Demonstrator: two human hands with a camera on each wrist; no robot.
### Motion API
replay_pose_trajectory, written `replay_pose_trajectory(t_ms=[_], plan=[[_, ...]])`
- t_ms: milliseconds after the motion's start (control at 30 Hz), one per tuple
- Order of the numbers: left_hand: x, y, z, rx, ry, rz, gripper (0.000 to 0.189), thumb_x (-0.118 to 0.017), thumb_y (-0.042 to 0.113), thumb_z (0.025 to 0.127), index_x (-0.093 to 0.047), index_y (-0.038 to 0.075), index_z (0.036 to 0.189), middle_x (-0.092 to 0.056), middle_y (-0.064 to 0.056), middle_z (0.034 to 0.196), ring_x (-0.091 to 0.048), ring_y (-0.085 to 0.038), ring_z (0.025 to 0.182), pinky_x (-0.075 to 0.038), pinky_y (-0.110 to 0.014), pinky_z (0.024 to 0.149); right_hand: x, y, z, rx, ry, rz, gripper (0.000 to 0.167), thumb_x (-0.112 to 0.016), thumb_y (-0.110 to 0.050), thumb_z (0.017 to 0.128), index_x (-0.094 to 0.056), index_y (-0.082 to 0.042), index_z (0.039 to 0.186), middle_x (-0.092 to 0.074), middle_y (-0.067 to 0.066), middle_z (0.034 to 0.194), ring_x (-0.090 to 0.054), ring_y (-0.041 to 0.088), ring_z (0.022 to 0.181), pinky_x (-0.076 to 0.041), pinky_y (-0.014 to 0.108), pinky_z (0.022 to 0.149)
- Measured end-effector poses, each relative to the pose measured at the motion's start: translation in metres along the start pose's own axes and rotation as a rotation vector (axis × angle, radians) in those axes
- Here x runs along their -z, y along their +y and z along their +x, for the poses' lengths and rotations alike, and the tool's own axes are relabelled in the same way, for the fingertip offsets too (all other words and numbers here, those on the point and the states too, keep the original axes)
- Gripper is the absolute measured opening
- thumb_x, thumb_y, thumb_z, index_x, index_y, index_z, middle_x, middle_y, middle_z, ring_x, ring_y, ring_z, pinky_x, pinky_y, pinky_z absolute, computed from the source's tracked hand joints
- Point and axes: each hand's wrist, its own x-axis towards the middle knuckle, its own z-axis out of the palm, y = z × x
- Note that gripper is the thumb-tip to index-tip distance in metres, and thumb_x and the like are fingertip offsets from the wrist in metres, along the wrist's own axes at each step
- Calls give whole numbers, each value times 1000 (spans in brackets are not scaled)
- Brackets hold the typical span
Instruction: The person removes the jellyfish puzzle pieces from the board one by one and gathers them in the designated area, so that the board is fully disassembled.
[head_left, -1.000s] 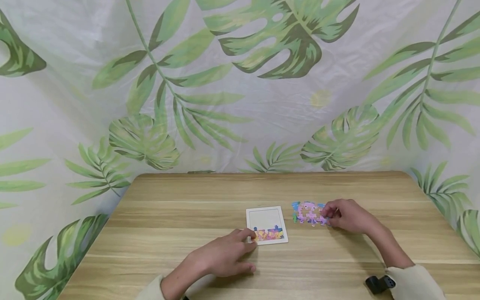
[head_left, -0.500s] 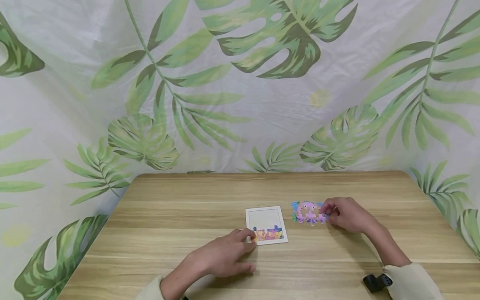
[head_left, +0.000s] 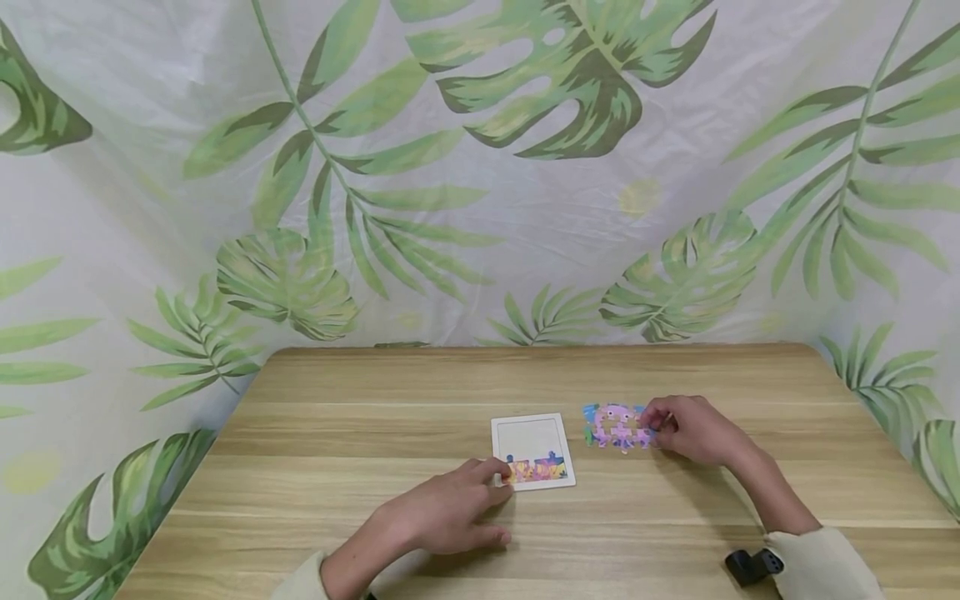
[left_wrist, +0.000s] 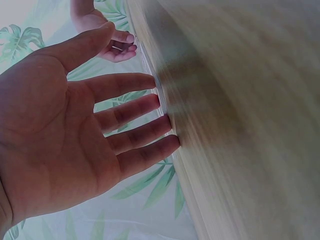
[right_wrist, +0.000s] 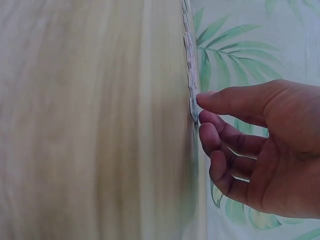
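Note:
In the head view a white puzzle tray (head_left: 525, 435) lies on the table, its bottom row filled with yellow, pink and blue puzzle pieces (head_left: 546, 469). My left hand (head_left: 453, 508) has its fingers extended, the fingertips resting on the tray's lower left corner; the left wrist view shows the palm with nothing in it. To the right of the tray, several joined jigsaw pieces (head_left: 617, 427) make up a pink creature with eyes, with gaps in its middle. At their right end, the curled thumb and index finger of my right hand (head_left: 696, 429) pinch a jigsaw piece, largely hidden by the fingers.
The wooden table (head_left: 360, 417) carries the tray and the pieces. Behind it hangs a pale cloth (head_left: 555, 225) printed with green leaves. A black device (head_left: 753, 567) sits at the right sleeve cuff.

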Motion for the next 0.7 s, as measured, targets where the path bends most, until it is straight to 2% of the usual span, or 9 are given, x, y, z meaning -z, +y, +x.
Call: replay_pose_trajectory(t_ms=[200,367,533,700], plan=[[-1,0,0,-4,10,18,56,-70,52,102,-68,17,146,-52,0,158,-53,-22,143,-57,-39,109,-9,-15,7,42,3,11,15,-78,-1,92,-76,-11,103,-74,-2,96,-63,10,88,-54,26,74],[0,-1,-1,-9,1,22,56,-69,52,103,-67,17,147,-51,0,159,-53,-22,144,-57,-40,110,-21,-37,20,63,-23,21,10,-79,-6,94,-77,-10,103,-73,-2,95,-63,10,87,-54,27,74],[3,-3,-3,-6,-16,-3,54,-68,51,104,-66,18,147,-50,-1,159,-53,-22,143,-57,-41,110,-36,-60,33,136,-54,14,10,-81,-10,94,-77,-10,104,-75,-2,97,-65,8,88,-55,26,77],[6,-4,-3,7,-20,-22,54,-68,50,104,-67,17,146,-51,-3,160,-54,-25,144,-55,-43,112,-46,-79,42,187,-75,-1,10,-78,-7,94,-76,-10,103,-70,-4,92,-59,8,83,-52,25,75]])
